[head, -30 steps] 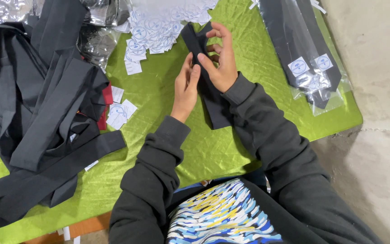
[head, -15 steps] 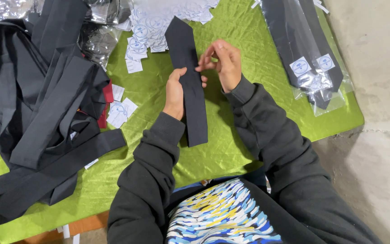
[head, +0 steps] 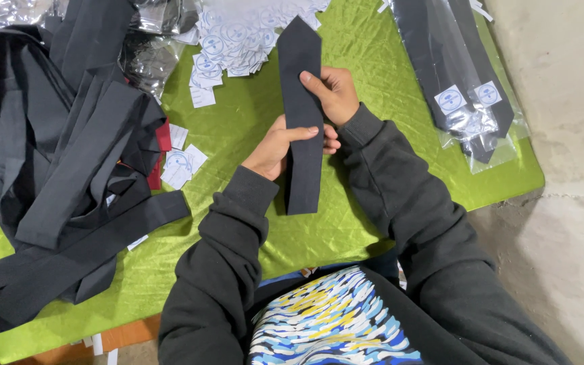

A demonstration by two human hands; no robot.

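Over green surface (head: 251, 122): both hands pinch 1 dark tie (head: 301, 101), left hand (head: 280, 145), right hand (head: 334, 91); loose tie pile (head: 55, 169) unbagged, bagged ties (head: 454, 67) finished.

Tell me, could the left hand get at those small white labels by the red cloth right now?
Probably not freely: the left hand grips the folded black tie together with the right hand. Only bare green cloth lies between it and the labels.

1 folded black tie (head: 302, 115) held, by 2 hands: left hand (head: 280, 145), right hand (head: 334, 92). 2 bagged ties (head: 461, 74) at right. Loose black ties (head: 69, 169) and round-printed paper labels (head: 238, 34): piled, can't count.
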